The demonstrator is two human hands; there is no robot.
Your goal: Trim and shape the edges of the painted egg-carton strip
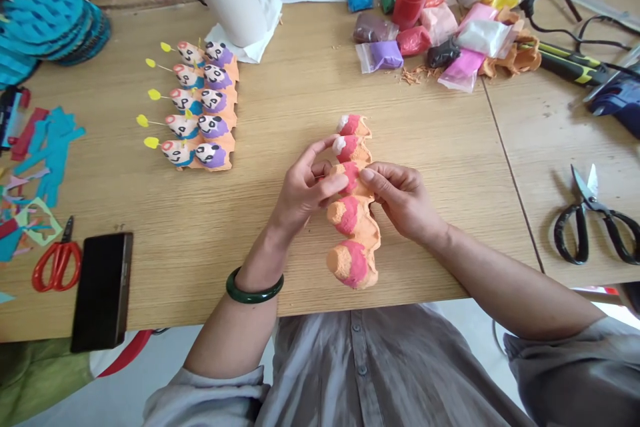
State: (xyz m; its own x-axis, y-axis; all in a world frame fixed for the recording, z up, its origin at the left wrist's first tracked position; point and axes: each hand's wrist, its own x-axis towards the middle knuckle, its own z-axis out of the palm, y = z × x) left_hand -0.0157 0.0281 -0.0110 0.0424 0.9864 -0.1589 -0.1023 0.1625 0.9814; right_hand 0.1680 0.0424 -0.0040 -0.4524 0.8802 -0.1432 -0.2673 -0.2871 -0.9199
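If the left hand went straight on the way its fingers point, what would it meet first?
The orange carton strip, which the left hand touches; the right hand seems to lie just beyond.

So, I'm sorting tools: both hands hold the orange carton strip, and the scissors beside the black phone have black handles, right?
No: in the head view the scissors beside the phone have red handles; the black-handled pair lies far right. The left hand and right hand hold the carton strip.

Orange egg-carton strip [353, 210] capped with pink and white; finished panda row [205, 107] wears purple and blue. Green bangle [253, 289], red scissors [57, 260], black scissors [595, 223], black phone [103, 290].
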